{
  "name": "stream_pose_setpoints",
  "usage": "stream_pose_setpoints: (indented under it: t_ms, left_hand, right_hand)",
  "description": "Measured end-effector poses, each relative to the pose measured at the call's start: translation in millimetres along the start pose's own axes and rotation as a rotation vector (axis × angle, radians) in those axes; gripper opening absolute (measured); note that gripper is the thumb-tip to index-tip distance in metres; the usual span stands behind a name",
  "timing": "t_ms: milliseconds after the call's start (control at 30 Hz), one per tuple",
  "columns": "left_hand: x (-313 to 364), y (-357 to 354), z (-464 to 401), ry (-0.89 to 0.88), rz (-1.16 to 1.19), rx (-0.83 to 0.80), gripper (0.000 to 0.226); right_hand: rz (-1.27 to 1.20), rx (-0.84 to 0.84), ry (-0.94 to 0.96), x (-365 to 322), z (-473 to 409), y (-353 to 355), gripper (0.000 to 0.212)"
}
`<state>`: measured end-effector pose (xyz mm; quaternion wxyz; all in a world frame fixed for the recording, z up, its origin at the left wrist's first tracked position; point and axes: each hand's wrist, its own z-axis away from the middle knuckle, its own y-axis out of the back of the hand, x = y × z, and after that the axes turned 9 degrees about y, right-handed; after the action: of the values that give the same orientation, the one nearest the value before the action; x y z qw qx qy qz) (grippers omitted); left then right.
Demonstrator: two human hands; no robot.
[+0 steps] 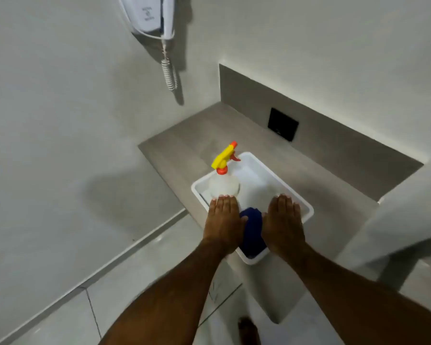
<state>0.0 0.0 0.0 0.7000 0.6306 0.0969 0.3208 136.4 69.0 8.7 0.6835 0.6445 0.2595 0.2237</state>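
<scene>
Right now the left hand [224,220] and right hand [283,221] lie flat, fingers straight, over the white tub [266,168] at mid-frame; the spray bottle [224,185] stands just above the left fingertips, blue cloth [253,230] between the hands

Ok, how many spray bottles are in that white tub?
1. The spray bottle stands in the far left corner of the white tub. The left hand, right hand and blue cloth cover the near part, so another could lie hidden there.
</scene>
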Motion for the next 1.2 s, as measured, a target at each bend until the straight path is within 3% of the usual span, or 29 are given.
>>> stream_pose_setpoints:
  t_ms: [100,233,333,433,533,667,833,900,1067,1200]
  left_hand:
    - [11.2,-14.8,-8.5,0.003,0.007,0.007,0.037]
    - [20.5,-21.3,-12.6,0.05,-0.141,-0.144,0.023]
    - [22.7,-18.7,-15.1,0.072,-0.178,-0.134,0.017]
    - [24.3,-14.1,-16.1,0.085,-0.072,-0.098,0.016]
    - [21.1,-1.0,-13.7,0.074,0.07,-0.047,0.019]
    - [2.9,29.9,3.2,-0.022,0.476,0.041,0.021]
    - [-67.5,56.4,37.5,0.067,0.717,0.196,0.028]
    - [-105.7,58.4,44.9,0.14,0.686,0.224,0.03]
    - [-198.6,34.3,55.9,0.252,0.429,0.11,0.022]
    - [-264.3,-20.4,70.3,0.308,0.229,0.067,0.047]
  right_hand:
    - [0.011,-0.087,-0.011,14.3,-7.5,-14.2,0.054]
    - [-0.107,-0.338,0.061,15.2,-19.2,-23.3,0.023]
    - [-0.235,-0.399,0.032,14.6,-29.3,-19.9,0.025]
    - [-0.378,-0.426,0.018,20.8,-35.0,-16.1,0.029]
    - [-0.637,-0.352,-0.059,25.8,-38.2,-3.8,0.025]
    - [-0.86,-0.169,-0.176,8.0,-33.7,25.3,0.027]
    - [-0.97,-0.114,0.011,-60.4,-28.1,45.1,0.025]
    - [-0.966,-0.112,0.087,-100.5,-28.0,40.0,0.023]
    - [-0.977,-0.233,0.127,-183.3,-22.3,-6.6,0.028]
    - [-0.922,-0.312,0.092,-215.8,-17.2,-79.6,0.028]
